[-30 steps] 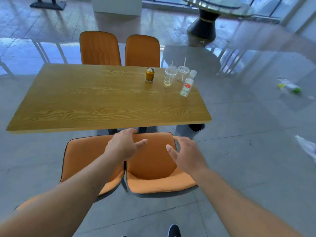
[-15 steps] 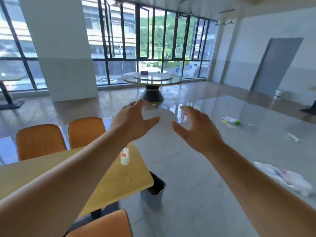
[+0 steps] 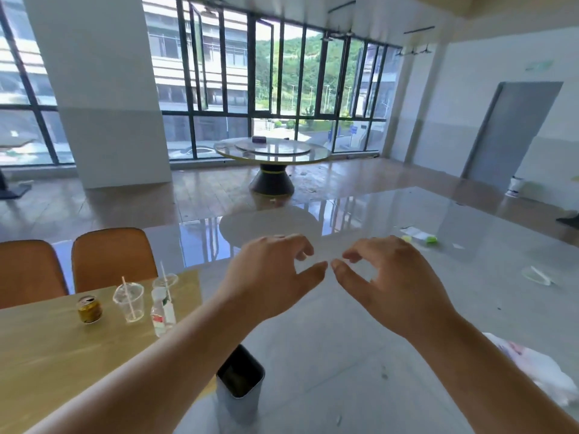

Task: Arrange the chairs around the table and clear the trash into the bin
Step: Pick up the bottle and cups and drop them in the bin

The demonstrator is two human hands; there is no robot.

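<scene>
My left hand point(image 3: 269, 277) and my right hand point(image 3: 391, 283) hang in front of me above the floor, both empty with fingers spread and thumbs nearly touching. The wooden table point(image 3: 47, 349) is at lower left. On it stand a gold can point(image 3: 90, 309), two clear cups with straws point(image 3: 129, 302), and a small plastic bottle point(image 3: 163, 311). Two orange chairs point(image 3: 112, 258) stand behind the table. A grey bin point(image 3: 239, 383) sits on the floor at the table's right end, below my left forearm.
Trash lies on the grey floor: a white bag point(image 3: 539, 371) at lower right, a clear wrapper point(image 3: 537, 275), and yellow-green litter point(image 3: 419, 239) farther back. A round glass table point(image 3: 272, 150) stands near the windows. A white pillar point(image 3: 103, 104) is at the left.
My view lifted from the near chairs to the room, then panned left so the can and cups show again. Both hands left the chair back, rose, and came closer together.
</scene>
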